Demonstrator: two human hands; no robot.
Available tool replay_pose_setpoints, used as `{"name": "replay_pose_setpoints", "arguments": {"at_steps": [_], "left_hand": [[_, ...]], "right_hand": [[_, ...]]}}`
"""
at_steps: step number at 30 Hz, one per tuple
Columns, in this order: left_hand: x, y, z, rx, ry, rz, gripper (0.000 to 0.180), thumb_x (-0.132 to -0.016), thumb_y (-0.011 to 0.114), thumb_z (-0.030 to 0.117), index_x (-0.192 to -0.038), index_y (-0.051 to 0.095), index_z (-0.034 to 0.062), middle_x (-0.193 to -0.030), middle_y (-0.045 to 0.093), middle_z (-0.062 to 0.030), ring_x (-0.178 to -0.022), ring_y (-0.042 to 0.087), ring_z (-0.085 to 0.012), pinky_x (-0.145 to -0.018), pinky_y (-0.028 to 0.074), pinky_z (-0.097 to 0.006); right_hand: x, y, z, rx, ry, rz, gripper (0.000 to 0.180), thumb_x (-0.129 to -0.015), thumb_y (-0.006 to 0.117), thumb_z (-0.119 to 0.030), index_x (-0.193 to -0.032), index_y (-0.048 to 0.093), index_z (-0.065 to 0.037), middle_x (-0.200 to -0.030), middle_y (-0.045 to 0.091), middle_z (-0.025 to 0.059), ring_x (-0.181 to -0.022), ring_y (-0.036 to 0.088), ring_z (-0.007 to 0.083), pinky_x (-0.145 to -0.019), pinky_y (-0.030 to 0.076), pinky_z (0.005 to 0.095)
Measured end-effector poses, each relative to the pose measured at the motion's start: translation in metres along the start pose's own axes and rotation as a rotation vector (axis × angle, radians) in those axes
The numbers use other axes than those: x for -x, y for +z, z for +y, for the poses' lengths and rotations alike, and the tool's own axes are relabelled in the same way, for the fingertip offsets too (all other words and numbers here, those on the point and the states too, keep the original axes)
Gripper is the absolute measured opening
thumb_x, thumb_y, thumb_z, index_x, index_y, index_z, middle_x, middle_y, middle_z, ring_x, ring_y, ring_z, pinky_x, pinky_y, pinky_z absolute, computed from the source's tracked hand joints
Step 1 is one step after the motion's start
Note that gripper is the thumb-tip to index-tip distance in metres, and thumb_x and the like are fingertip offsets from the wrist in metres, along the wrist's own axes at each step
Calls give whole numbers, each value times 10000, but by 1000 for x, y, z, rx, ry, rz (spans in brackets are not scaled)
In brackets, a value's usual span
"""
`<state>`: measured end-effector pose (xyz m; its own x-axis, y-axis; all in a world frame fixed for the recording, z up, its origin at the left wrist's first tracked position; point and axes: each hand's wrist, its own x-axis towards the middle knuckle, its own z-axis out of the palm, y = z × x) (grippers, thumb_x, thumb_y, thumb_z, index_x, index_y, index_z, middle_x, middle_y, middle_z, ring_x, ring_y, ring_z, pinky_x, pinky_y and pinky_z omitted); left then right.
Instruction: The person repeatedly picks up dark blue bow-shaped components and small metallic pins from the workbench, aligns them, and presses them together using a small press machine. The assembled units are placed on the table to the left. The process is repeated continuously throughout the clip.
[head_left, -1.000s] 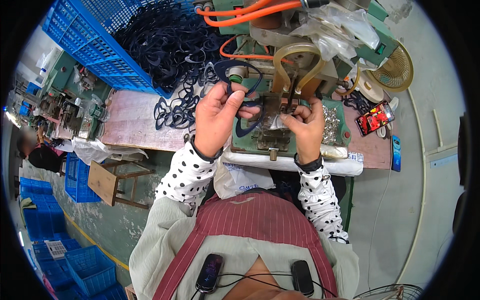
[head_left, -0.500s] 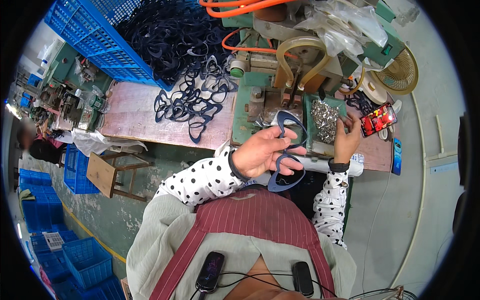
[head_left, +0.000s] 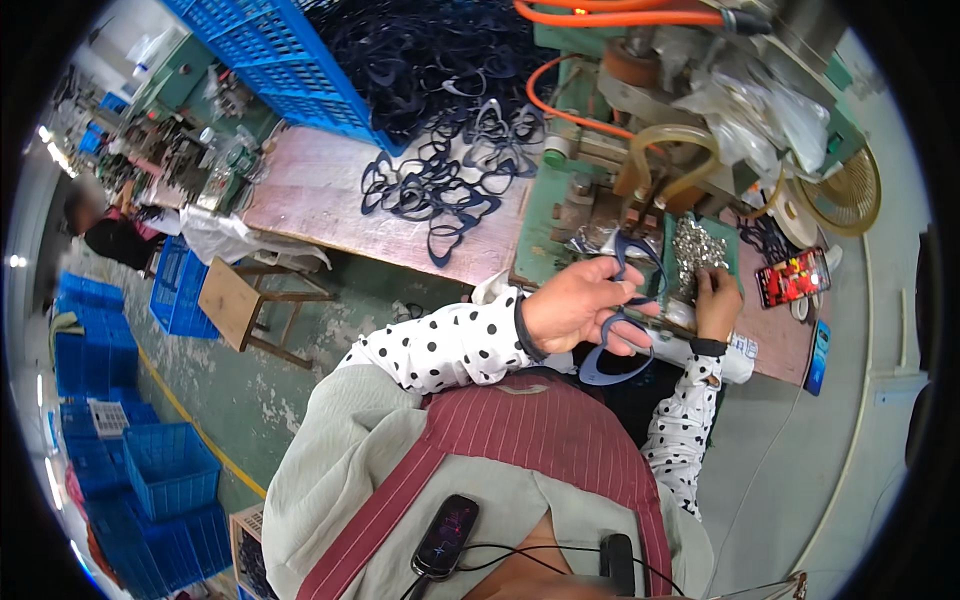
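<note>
Just beyond the right hand [head_left: 719, 303], whose hold I cannot tell, lies the metal heap [head_left: 697, 246], farther from the left hand [head_left: 575, 308] gripping a blue double loop [head_left: 602, 378]

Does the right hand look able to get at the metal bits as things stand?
Likely yes: the right hand is right at the metal bits, which lie uncovered in the green tray.

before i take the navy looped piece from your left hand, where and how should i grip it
Probably pinch the bottom rim of its lower loop, coming from the burgundy apron side: that rim of the navy looped piece sticks out clear of the left hand, whose fingers overlap the band farther up.
</note>
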<state>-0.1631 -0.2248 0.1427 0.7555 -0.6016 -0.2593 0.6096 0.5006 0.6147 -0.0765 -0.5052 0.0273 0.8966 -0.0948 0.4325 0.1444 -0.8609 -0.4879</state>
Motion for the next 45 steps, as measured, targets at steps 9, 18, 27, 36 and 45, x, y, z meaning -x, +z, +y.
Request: {"name": "replay_pose_setpoints", "arguments": {"at_steps": [9, 18, 27, 36, 45], "left_hand": [[36, -130, 5, -1846, 712, 715, 140, -861, 617, 161, -934, 660, 49, -843, 620, -157, -703, 625, -299, -622, 520, -374], [53, -240, 61, -2207, 336, 1234, 122, -812, 552, 104, -917, 614, 97, -897, 530, -142, -828, 604, -322, -683, 495, -411], [62, -196, 137, -2221, 1298, 943, 315, -673, 611, -27, -960, 676, 85, -864, 588, -77, -796, 588, -269, -667, 470, -364], [72, -188, 196, -2793, 977, 342, 246, -751, 584, 133, -977, 682, 124, -883, 559, -37, -830, 558, -203, -768, 413, -352], [64, -140, 176, -2605, 1209, 787, 155, -680, 698, 162, -812, 705, 245, -1259, 569, 20, -1229, 458, -239, -1022, 252, -438]], "right_hand": [[8, 7, 2, -348, 127, 177, 146, -840, 690, -165, -879, 674, -25, -825, 680, 116, -723, 628, 198, -682, 492, 321], [9, 8, 5, -202, 127, 225, 145, -911, 585, -161, -971, 636, -39, -858, 676, 113, -735, 658, 224, -667, 498, 362], [8, 5, -3, -78, 49, 266, 157, -947, 526, -157, -1040, 607, -60, -799, 673, 113, -621, 655, 194, -587, 492, 335], [5, -3, -11, -190, 77, 228, 93, -888, 595, -111, -949, 636, -55, -794, 674, 99, -656, 632, 222, -622, 484, 337], [-7, -32, -97, -653, 53, 108, 154, -767, 703, -23, -918, 724, -47, -839, 657, 57, -694, 556, 118, -633, 440, 240]]}}
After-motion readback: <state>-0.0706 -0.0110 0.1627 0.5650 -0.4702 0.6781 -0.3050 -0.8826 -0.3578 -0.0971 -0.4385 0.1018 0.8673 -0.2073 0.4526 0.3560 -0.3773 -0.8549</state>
